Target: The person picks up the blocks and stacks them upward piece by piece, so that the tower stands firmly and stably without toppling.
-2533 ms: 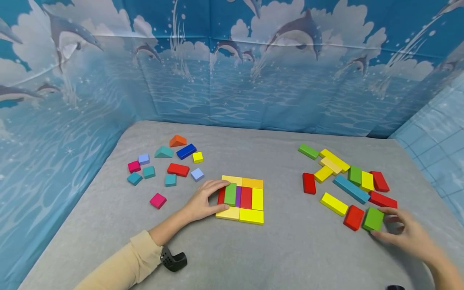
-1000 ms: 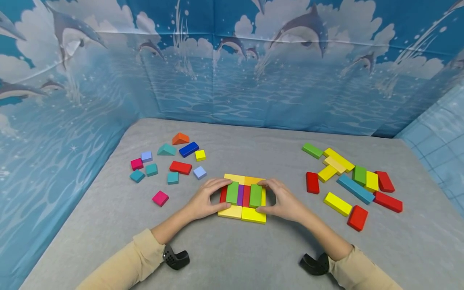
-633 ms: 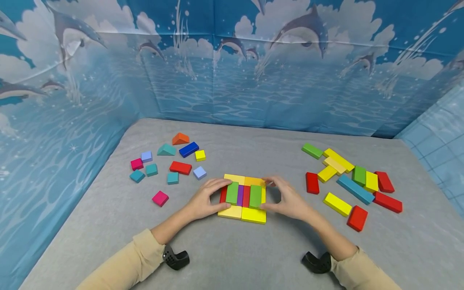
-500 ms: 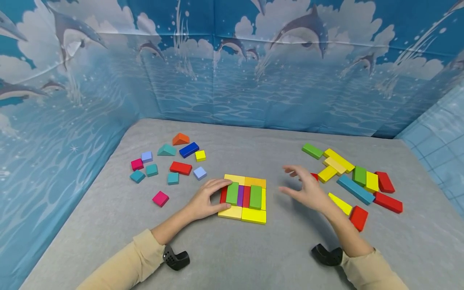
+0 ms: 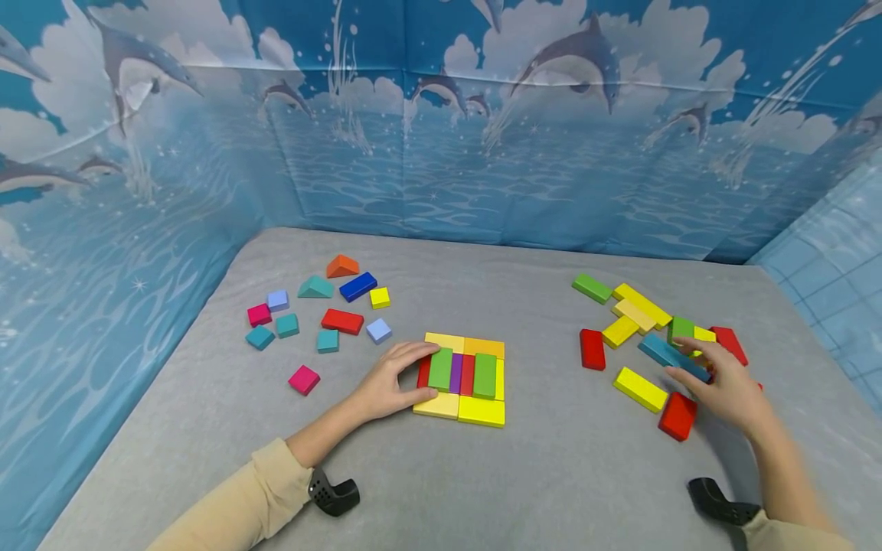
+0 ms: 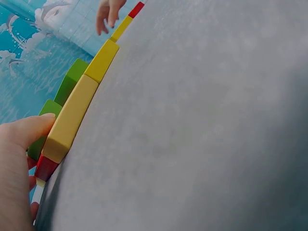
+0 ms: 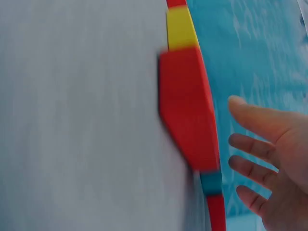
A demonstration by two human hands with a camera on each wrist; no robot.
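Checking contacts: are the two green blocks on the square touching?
Apart: the head view shows a purple block and red block between the left green block and right green block.

The person's left arm (image 5: 237, 490) slants inward from the lower left, its sleeve cuff (image 5: 279, 463) leaving the wrist bare. The left hand (image 5: 393, 383) is low, with thumb (image 5: 416, 396) and forefinger (image 5: 415, 350) curved in a pinch. The right arm (image 5: 785, 474) extends forward from the lower right. The right hand (image 5: 726, 383) is well apart from the left, its thumb stretched out and its slightly bent fingers (image 7: 252, 168) spread with gaps between them.
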